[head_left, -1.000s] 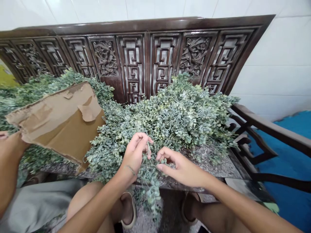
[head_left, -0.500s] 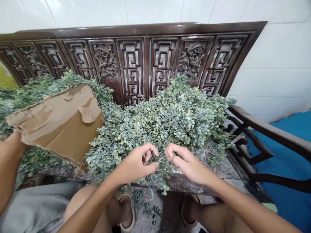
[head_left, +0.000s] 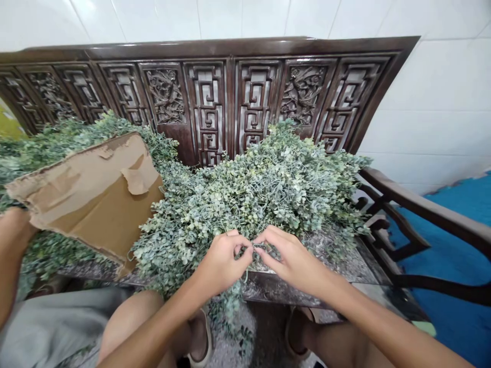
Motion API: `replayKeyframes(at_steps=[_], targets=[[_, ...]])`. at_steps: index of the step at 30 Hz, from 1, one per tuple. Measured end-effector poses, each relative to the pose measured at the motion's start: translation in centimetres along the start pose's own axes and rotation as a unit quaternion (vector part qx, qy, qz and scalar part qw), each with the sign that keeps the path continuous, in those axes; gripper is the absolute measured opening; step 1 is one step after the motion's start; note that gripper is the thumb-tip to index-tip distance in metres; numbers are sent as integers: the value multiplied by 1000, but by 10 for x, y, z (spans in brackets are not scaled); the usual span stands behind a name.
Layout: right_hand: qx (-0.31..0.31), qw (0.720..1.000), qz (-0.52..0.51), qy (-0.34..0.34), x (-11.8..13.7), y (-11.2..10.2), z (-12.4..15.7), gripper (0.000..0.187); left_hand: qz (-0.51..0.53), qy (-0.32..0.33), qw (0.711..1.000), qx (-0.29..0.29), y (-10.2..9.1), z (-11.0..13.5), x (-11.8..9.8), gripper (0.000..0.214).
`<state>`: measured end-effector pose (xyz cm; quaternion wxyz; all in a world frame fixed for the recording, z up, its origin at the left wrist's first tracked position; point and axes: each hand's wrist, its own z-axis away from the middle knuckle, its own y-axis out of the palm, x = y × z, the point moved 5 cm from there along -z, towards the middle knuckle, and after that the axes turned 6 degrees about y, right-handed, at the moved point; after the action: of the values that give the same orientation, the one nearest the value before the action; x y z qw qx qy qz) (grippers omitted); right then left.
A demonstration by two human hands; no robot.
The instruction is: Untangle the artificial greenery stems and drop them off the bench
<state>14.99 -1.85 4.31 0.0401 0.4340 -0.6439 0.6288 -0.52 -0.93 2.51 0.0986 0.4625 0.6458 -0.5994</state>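
- Left hand (head_left: 223,261) and right hand (head_left: 290,259): fingertips pinched together on a thin, pale wire stem (head_left: 261,246)
- Stem belongs to a springy heap of small-leaved faux greenery (head_left: 249,199), piled on a mottled stone tabletop (head_left: 337,260)
- Torn cardboard (head_left: 88,199) lies on the heap's left side

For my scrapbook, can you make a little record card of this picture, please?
Left hand: pinching a thin green stem
Right hand: pinching the same stem, as far as can be seen
Under the hands: pile of leafy sprigs
Pile rests on: carved dark wooden settee
Other person's hand: beside torn cardboard
Behind: white tiled wall
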Motion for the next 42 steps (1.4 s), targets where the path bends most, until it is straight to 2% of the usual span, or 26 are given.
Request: replayKeyframes(at_steps=[3,7,9,11,13,15,17,19,21,23,25,30,37,42], targets=[[-35,999,-7,-17,0,-1,1,13,21,-1,1000,-22,-2,0,-1,18],[-103,991,-59,-59,1,-4,3,13,95,3,995,8,-4,0,-6,26],[-114,990,-57,-67,2,-4,3,10,106,4,994,7,-6,1,-7,28],[-123,990,-32,-56,1,-6,3,13,96,-8,995,-27,-10,2,-4,23],[-159,987,-15,-37,0,-13,3,18,68,-9,995,-75,-15,4,-2,18],[-217,976,-8,-26,-1,-24,5,17,38,15,993,-110,-19,5,-3,16],[-246,969,10,-34,0,-31,5,21,30,49,992,-117,-19,6,-7,16],[-210,975,44,-63,3,-30,2,31,35,66,992,-98,-17,6,-10,16],[-139,983,70,-94,6,-23,-2,37,38,64,995,-72,-15,7,-11,17],[-85,988,72,-107,6,-17,-4,32,36,51,996,-58,-14,7,-11,17],[-62,992,58,-98,3,-15,-6,23,41,33,997,-62,-13,8,-9,15],[-66,996,20,-63,-5,-18,-7,9,86,-16,993,-75,-12,9,-2,10],[-64,997,-8,-51,-9,-19,-6,12,76,-11,993,-89,-13,9,-3,42],[-75,996,-12,-57,-11,-20,-5,9,93,-34,991,-88,-11,8,1,39]])
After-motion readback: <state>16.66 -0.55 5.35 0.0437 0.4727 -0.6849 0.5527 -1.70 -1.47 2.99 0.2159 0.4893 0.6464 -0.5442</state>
